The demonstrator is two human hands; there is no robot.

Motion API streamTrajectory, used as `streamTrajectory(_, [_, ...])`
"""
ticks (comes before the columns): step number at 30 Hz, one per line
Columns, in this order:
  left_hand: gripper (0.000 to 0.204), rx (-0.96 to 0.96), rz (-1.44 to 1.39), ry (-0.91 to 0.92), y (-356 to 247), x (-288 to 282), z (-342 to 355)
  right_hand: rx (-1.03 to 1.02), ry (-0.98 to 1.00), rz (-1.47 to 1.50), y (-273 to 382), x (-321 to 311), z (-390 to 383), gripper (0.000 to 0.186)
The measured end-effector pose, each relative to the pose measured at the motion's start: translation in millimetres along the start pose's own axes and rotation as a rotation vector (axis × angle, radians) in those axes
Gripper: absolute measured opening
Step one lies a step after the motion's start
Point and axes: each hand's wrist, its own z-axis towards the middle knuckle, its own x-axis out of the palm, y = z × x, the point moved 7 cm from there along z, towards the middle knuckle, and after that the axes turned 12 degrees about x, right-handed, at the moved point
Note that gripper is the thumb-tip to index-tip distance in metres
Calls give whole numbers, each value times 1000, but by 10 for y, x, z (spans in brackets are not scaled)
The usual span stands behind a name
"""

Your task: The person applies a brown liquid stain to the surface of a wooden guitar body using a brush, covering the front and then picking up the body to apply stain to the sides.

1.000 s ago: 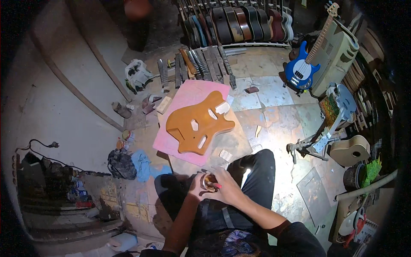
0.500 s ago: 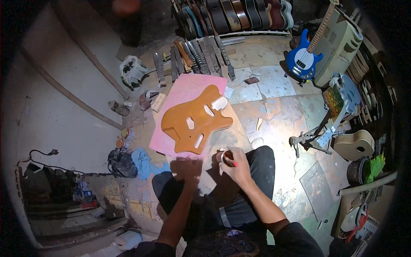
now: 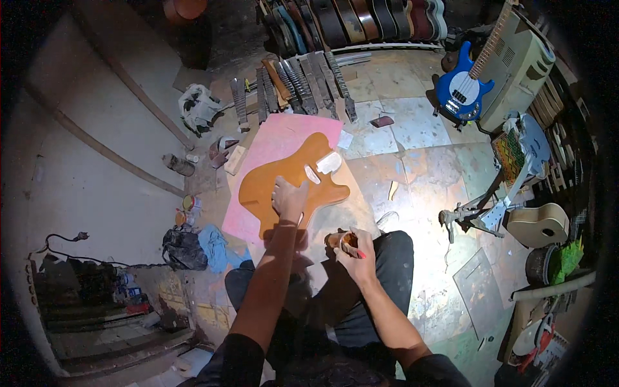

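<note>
An orange-brown electric guitar body [image 3: 261,190] with white-looking cavities lies on a pink sheet [image 3: 236,229] over a pale board [image 3: 354,216]. My left hand [image 3: 289,197] rests on the body's middle, fingers apart and slightly curled, covering part of it. My right hand [image 3: 356,255] grips a small round container [image 3: 335,238] of amber-brown stuff by the board's near edge, with something red poking out under the fingers. What the red thing is I cannot tell.
Guitar necks [image 3: 303,84] lie behind the board, below racked guitars [image 3: 348,22]. A blue bass [image 3: 461,97], a metal stand [image 3: 464,222] and an acoustic guitar [image 3: 535,226] are on the right; blue cloth [image 3: 214,248] and a black bag [image 3: 182,248] lie at left.
My hands have parted: my left hand moved up from the container onto the guitar body, while my right hand carried the container forward and to the right.
</note>
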Motion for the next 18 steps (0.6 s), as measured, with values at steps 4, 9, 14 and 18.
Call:
streamTrajectory(4, [100,-179,114,93,-110,234,161,70,-25,82,-61,-16,42,65])
streamTrajectory(9, [109,-294,181,24,-123,380,223,83,-21,77,-53,-8,67,57])
streamTrajectory(14, [108,-349,172,-49,-63,500,253,-16,-57,-62,-84,-41,118,68])
streamTrajectory(18, [97,-303,195,-73,-28,464,301,16,-80,28,-123,-66,108,68])
